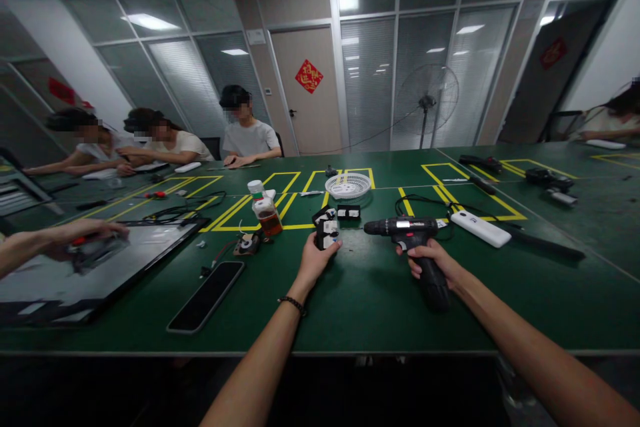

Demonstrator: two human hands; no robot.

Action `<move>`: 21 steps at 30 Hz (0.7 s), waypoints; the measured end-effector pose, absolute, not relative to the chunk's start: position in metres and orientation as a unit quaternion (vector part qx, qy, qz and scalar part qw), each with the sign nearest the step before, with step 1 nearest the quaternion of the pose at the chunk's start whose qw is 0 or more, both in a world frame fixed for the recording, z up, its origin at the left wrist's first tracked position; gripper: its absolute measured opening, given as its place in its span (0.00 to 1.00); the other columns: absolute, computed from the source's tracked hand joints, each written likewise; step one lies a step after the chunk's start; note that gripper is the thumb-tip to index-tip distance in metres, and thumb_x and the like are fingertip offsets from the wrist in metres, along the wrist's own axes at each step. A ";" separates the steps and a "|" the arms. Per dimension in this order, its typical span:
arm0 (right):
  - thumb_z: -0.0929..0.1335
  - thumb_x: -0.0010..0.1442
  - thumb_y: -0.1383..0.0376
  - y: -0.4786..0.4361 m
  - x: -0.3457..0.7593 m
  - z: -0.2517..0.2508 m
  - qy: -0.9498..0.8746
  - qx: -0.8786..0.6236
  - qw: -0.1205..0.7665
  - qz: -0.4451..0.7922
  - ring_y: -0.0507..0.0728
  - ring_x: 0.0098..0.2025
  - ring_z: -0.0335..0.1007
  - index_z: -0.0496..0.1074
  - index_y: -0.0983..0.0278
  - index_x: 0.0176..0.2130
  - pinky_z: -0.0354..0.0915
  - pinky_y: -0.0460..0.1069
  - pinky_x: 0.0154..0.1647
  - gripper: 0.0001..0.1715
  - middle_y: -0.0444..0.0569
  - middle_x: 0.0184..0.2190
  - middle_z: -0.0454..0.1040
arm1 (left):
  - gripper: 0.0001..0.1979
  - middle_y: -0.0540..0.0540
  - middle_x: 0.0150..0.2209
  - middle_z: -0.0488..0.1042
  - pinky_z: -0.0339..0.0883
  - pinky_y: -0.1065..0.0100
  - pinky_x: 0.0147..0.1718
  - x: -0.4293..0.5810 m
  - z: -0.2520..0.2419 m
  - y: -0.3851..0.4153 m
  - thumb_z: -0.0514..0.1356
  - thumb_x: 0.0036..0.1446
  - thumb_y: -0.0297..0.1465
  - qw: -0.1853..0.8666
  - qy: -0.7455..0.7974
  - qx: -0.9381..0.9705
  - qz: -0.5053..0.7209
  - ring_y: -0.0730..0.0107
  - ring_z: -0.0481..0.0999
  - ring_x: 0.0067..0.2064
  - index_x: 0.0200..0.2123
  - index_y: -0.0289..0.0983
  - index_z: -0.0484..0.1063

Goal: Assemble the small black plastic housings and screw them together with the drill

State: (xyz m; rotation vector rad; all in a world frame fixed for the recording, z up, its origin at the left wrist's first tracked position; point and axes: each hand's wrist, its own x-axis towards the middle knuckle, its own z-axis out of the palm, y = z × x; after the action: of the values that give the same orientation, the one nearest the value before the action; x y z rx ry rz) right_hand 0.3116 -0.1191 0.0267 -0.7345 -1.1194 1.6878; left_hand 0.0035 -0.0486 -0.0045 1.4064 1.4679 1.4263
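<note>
My right hand (434, 261) is wrapped round the grip of a black cordless drill (410, 230), its chuck pointing left. In my left hand (320, 257) is a small black-and-white part (329, 232), which I cannot identify exactly; my fingers close on its near side. The drill's chuck is a short way right of that part, apart from it. Just beyond, a similar black-and-white piece (349, 212) lies on the green table. To the left stands a bottle of brown liquid (267, 210) with a white cap, beside a small motor-like part with wires (247, 243).
A smartphone (206, 297) lies left of my forearm. Beyond my hands is a white basket (349, 187); on the right is a white power bank (480, 228) with a black cable. Another person's hand (75, 240) works over a pale panel (150, 257) at left. Several people sit across.
</note>
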 end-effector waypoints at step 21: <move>0.68 0.55 0.66 -0.121 0.309 0.023 -0.488 -0.319 0.451 0.676 0.51 0.17 0.61 0.72 0.69 0.42 0.65 0.48 0.21 0.13 0.44 0.19 0.68 | 0.33 0.37 0.48 0.74 0.67 0.62 0.45 0.002 -0.007 -0.047 0.71 0.41 0.40 0.324 0.556 0.540 0.542 0.59 0.75 0.46 0.50 0.34 0.68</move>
State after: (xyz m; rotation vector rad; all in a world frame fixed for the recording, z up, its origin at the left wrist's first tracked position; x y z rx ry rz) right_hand 0.3090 -0.1213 0.0233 -0.7896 -1.2054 1.6704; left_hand 0.0024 -0.0474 -0.0071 1.4168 1.4597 1.4213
